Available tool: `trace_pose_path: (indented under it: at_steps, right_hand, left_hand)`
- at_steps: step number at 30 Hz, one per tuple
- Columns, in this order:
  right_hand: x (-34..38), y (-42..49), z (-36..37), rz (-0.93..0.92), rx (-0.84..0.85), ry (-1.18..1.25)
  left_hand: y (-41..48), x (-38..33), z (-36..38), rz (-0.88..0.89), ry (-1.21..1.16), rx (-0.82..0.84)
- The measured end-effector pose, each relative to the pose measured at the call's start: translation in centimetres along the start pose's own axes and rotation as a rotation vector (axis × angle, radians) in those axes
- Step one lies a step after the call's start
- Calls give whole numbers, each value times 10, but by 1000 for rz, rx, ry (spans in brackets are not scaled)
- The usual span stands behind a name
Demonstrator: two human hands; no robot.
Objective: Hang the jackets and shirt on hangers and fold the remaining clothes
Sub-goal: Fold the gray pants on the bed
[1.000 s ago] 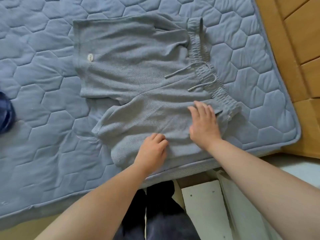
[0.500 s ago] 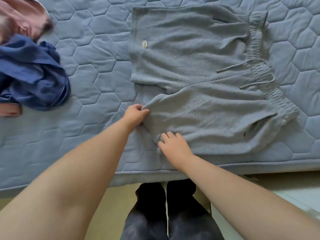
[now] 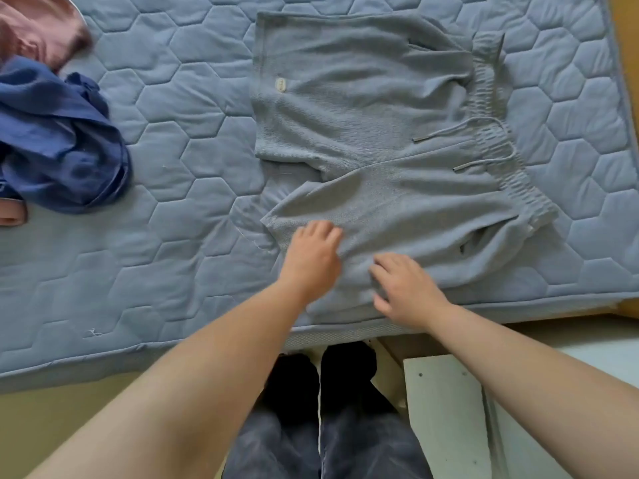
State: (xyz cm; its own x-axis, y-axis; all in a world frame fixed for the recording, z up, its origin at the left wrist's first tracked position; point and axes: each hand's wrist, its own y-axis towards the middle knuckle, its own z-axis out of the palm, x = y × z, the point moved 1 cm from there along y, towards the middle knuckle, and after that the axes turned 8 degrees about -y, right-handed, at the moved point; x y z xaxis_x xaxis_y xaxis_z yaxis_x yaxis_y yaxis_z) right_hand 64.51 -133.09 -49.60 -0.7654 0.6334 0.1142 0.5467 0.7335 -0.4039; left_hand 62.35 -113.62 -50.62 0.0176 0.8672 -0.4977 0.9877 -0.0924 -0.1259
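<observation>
We count three garments on the bed and two bare hands. Farthest left, one pink garment [image 3: 38,32] lies bunched at the top corner. Just below it, and touching it, sits one dark blue garment [image 3: 58,143] in a crumpled heap. A pink strip [image 3: 12,214] pokes in at the left edge under the blue heap; we cannot tell what it is.

Toward the middle and right, one pair of grey shorts [image 3: 380,133] is spread flat, with the elastic waistband to the right and the two legs pointing left. It has one small pale label [image 3: 280,85] on the far leg and two drawstring ends [image 3: 420,139] lying on the fabric.

The left hand [image 3: 313,257] rests on the near leg of the shorts close to its hem, fingers stretched forward and slightly blurred, clasping nothing that we can see. Just beside it, the right hand [image 3: 404,288] lies flat on the same leg, fingers spread and pressing the cloth.

Everything lies on a blue mattress [image 3: 173,167] quilted in hexagons. Below its near edge we see two legs in dark trousers [image 3: 328,451], and at the right a white board [image 3: 446,409] and a wooden surface [image 3: 622,29].
</observation>
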Motion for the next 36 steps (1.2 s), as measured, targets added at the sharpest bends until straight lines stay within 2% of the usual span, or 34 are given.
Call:
trace_pose_path:
  at_steps: [2, 4, 5, 8, 12, 15, 18, 21, 24, 26, 29, 31, 34, 36]
  right_hand:
    - [-26, -11, 6, 93, 171, -132]
    - [-49, -19, 11, 171, 316, -239]
    - [-58, -20, 11, 218, 345, -281]
    - [-76, -14, 7, 315, 337, -372]
    - [-103, -10, 9, 358, 344, -458]
    - [-125, -18, 7, 320, 261, -466]
    - [-135, -22, -18, 275, 217, -444]
    - [-145, -16, -47, 442, 409, -335]
    - [-172, -6, -75, 655, 431, -138]
    - [-185, 7, -97, 681, 386, -52]
    - [-201, 42, -141, 618, 289, 26]
    - [-217, 73, -177, 590, 152, 21]
    - [-245, 123, -224, 628, -205, -5]
    - [-259, 149, -231, 731, -292, 62]
  left_hand:
    - [-9, -28, 21, 53, -23, 220]
    - [-18, -48, 37, -16, 15, 475]
    - [-21, -54, 44, -75, 45, 545]
    - [-25, -61, 53, -180, 134, 552]
    - [-22, -46, 49, -135, 245, 586]
    - [-8, -30, 29, -159, 159, 590]
    - [19, -22, -9, -275, 85, 659]
    - [51, -7, -41, -367, 81, 766]
    - [80, 11, -74, -571, -218, 560]
    - [94, 24, -99, -728, -469, 369]
    - [120, 47, -137, -885, -744, 219]
    - [151, 62, -164, -866, -731, 54]
    - [205, 76, -198, -806, -507, -329]
    - [231, 76, -204, -829, -492, -426]
